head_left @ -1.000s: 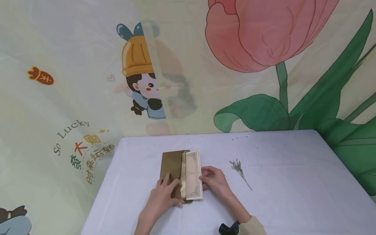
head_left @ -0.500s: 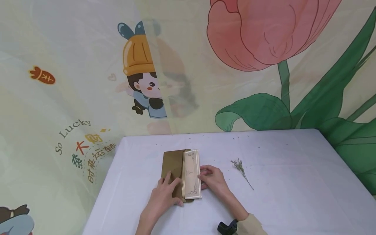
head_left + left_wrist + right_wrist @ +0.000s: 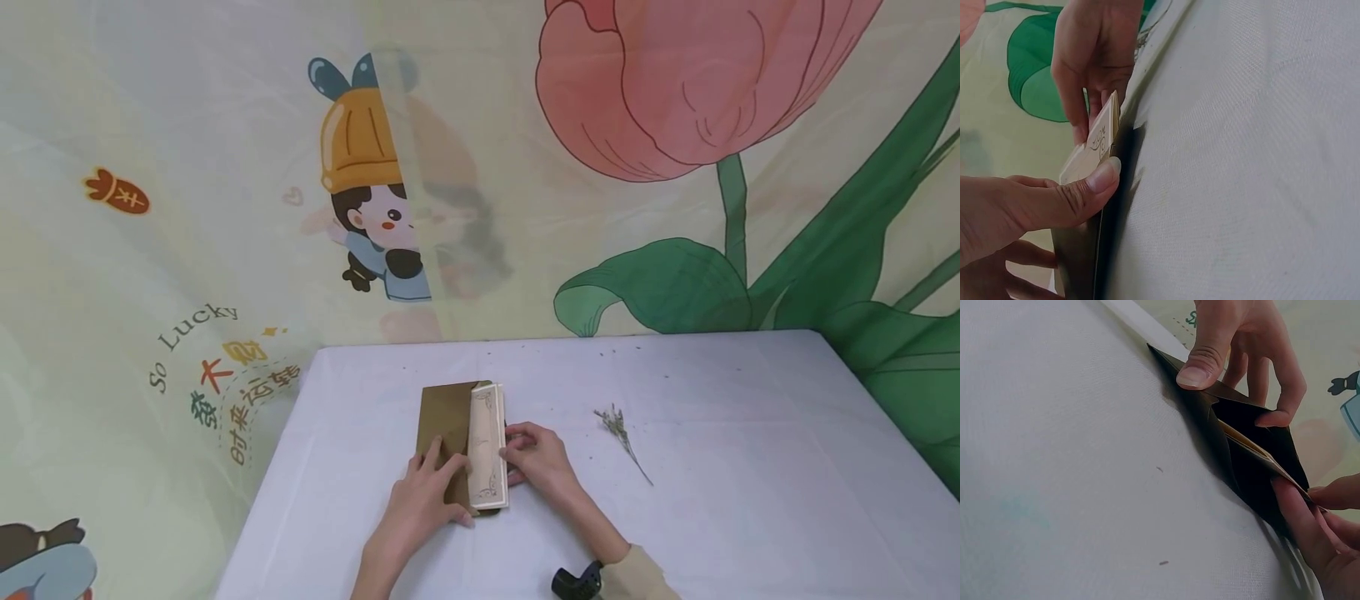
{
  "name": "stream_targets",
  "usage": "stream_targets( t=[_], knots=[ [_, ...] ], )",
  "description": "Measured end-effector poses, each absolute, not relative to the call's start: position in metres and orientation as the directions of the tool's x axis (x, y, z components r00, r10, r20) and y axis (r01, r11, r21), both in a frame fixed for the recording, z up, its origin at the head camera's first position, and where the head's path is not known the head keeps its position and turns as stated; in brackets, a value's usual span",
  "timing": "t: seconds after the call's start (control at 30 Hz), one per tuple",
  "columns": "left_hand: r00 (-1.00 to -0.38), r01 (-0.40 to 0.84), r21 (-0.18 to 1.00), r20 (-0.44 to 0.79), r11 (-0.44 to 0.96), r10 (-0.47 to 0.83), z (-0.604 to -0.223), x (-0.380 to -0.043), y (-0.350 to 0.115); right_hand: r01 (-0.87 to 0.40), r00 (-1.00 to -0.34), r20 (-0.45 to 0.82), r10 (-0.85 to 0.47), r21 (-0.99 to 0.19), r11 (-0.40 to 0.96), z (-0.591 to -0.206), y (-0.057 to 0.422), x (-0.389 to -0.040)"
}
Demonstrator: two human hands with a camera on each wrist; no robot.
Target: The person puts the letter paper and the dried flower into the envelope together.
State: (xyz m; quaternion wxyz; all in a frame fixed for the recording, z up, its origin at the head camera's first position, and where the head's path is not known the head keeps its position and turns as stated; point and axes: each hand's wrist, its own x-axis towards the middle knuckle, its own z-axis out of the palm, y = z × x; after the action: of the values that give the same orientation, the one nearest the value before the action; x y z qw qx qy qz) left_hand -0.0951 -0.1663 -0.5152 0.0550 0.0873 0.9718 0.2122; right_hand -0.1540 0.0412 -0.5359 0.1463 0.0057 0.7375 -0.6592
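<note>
A gold-brown envelope [image 3: 447, 410] lies on the white-covered table, its mouth toward the right. Part of a cream card [image 3: 485, 446] with ornate corner scrolls sticks out of that mouth. My left hand [image 3: 422, 502] holds the envelope, fingers spread over its face and thumb at the near edge. In the right wrist view, the index fingertip of that hand is at the envelope's gaping mouth. My right hand [image 3: 545, 460] pinches the card's outer edge between thumb and fingers. The card's inner part is hidden inside the envelope [image 3: 1260, 425].
A small dried flower sprig [image 3: 618, 432] lies on the table [image 3: 735, 500] to the right of my right hand. Tiny dark crumbs are scattered over the cloth. A printed curtain [image 3: 480, 167] hangs behind the table's far edge. A black wrist device [image 3: 577, 582] sits by the right sleeve.
My right hand has moved slightly left with the card, and less of the card shows outside the envelope. My left hand stays on the envelope. The head view has shifted a little.
</note>
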Motion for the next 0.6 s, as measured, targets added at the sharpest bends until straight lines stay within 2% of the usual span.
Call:
stream_targets(
  t=[0.6],
  knots=[
    [-0.979,0.157,0.432,-0.054,0.888,0.199,-0.516,-0.094,-0.169,0.163,-0.954,-0.193,-0.23,-0.976,0.143,-0.538,0.027,-0.158]
  ],
)
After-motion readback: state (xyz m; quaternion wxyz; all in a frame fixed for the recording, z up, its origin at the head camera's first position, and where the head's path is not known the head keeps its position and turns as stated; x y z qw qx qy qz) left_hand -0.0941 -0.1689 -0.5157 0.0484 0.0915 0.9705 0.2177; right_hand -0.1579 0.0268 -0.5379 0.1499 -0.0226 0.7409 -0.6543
